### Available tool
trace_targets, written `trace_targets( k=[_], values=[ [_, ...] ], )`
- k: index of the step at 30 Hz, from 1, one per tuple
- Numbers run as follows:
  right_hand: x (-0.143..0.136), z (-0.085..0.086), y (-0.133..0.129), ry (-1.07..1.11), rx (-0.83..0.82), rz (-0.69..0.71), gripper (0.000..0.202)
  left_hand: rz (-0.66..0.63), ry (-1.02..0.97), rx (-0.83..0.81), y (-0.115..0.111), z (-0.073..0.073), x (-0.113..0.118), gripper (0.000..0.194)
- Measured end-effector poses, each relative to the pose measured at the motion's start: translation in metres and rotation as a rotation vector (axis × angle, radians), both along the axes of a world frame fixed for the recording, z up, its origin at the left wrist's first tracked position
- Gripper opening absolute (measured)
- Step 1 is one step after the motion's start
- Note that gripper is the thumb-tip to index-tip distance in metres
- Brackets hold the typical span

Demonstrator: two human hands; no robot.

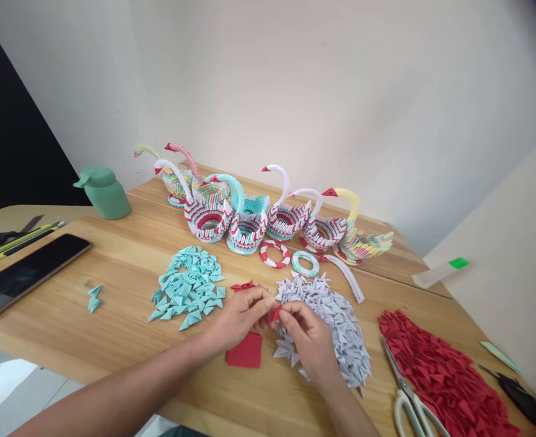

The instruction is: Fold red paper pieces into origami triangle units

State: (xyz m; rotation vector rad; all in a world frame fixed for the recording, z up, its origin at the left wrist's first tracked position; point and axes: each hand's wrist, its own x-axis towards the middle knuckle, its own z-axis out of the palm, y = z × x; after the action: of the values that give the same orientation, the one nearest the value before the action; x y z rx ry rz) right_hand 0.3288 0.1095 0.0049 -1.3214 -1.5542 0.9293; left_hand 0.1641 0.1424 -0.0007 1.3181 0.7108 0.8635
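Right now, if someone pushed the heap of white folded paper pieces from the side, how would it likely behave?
The white heap looks like loose small folded triangles, so it would probably scatter rather than slide as one. The pieces seem very light, likely easy to blow about. The right hand rests on its edge, so nearby pieces may shift.

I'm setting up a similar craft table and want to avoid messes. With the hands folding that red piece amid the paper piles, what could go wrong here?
1. The right hand rests on the white pile; a wrist sweep could scatter it or mix it with the red pile.
2. The scissors lie by the table edge near that forearm and might get knocked off.
3. The small red piece pinched with the left hand could slip from the fingertips.
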Motion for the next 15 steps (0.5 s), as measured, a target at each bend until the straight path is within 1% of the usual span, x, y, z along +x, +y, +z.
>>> trace_targets(
  k=[4, 7, 10, 13, 15],
  values=[
    [0.0007, 0.0028, -0.0002, 0.000, 0.022, -0.051, 0.023, -0.006, 0.025, -0.113, 0.0011, -0.0043, 0.0034, 0.037],
    [0.0011, 0.0017, -0.0002, -0.027, 0.048, -0.066, 0.022, 0.013, 0.043, -0.107, 0.0005, -0.0047, 0.0050, 0.032],
    [0.0012, -0.0010, 0.0002, -0.045, 0.095, -0.064, 0.016, 0.024, 0.052, -0.130, 0.0011, -0.0014, 0.0039, 0.031],
    [0.0026, -0.0032, 0.0006, -0.115, 0.204, -0.027, 0.011, 0.017, 0.020, -0.208, 0.0026, 0.0022, 0.0014, 0.034],
    [0.0043, -0.0041, 0.0006, -0.187, 0.315, 0.023, 0.014, 0.001, -0.036, -0.280, 0.0034, 0.0028, -0.0004, 0.036]
  ],
)
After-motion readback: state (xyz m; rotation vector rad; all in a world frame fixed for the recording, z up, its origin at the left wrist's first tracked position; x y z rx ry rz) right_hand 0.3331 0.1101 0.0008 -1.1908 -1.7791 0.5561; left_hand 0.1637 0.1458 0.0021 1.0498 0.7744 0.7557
